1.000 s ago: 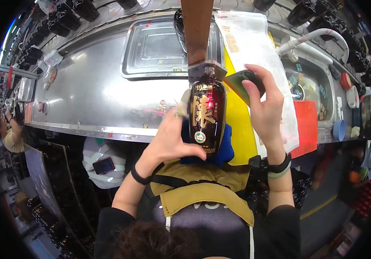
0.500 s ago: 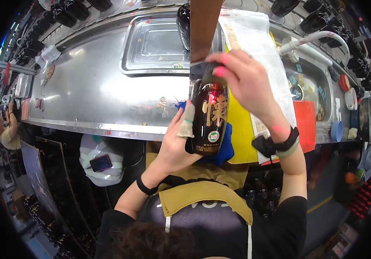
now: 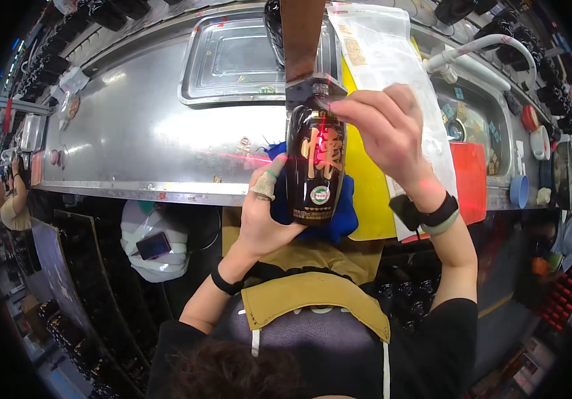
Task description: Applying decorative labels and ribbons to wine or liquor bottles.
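Nearest: tan apron on the person, dark wristbands on both wrists; phone on a white bundle, left, below the tabletop edge
Left hand: grip is around the near left of the dark bottle, fingers along its left side, thumb across by the base; one finger wears a pale cover
Bottle is at the near edge of the tabletop, centre, gold-marked face toward the camera, base near, neck far; blue cloth shows beneath and on both sides of it
Right hand: grip is drawn together, fingertips by the bottle neck on its right side; can't make out whether anything is pinched there
Thin red light lines cross the bottle and the tabletop to its left
Right of bottle: yellow sheet, partly under long white paper, then red sheet, with a blue cup farther right
Beyond the red sheet: sink, with a white pipe arching over it
Far centre-left: metal tray, brown upright at its right, second dark bottle just left of the upright
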`<state>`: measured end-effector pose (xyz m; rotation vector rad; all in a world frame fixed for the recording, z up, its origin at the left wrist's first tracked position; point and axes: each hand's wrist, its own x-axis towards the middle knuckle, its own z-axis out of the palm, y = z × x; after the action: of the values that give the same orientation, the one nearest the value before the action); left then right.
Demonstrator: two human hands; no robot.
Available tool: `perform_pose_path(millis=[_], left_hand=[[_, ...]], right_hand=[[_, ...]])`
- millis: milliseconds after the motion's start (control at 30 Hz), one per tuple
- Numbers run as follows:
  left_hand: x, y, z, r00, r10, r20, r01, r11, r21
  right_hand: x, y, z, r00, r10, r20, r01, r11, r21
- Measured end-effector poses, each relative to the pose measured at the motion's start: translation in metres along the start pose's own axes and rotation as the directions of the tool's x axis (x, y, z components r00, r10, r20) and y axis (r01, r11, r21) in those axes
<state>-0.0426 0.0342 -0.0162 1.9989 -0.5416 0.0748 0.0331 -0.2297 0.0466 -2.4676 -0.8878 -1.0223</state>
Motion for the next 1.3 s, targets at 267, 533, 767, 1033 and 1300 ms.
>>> perform_pose_path(millis=[267, 533, 767, 1033, 1300], left_hand=[[-0.009, -0.006, 0.006, 0.996, -0.064, 0.059, 0.063, 0.998, 0.021], [0.0, 0.016, -0.005, 0.992, 0.126, 0.008, -0.126, 0.978, 0.164], [0.007, 0.016, -0.001, 0.991, 0.113, 0.069, -0.125, 0.971, 0.202], [0.003, 0.021, 0.002, 0.996, 0.053, 0.078, -0.064, 0.987, 0.15], [0.008, 0.018, -0.001, 0.985, 0.135, 0.104, -0.155, 0.963, 0.221]], right_hand=[[-0.035, -0.066, -0.01, 0.985, -0.173, 0.021, 0.152, 0.915, 0.374], [-0.061, -0.09, -0.027, 0.999, -0.031, 0.006, 0.025, 0.891, 0.454], [-0.067, -0.062, -0.042, 0.611, 0.778, 0.146, -0.707, 0.453, 0.543], [-0.053, 0.056, 0.012, 0.72, 0.557, 0.414, -0.426, 0.826, -0.369], [-0.047, 0.106, 0.063, 0.534, 0.722, 0.441, -0.463, 0.685, -0.562]])
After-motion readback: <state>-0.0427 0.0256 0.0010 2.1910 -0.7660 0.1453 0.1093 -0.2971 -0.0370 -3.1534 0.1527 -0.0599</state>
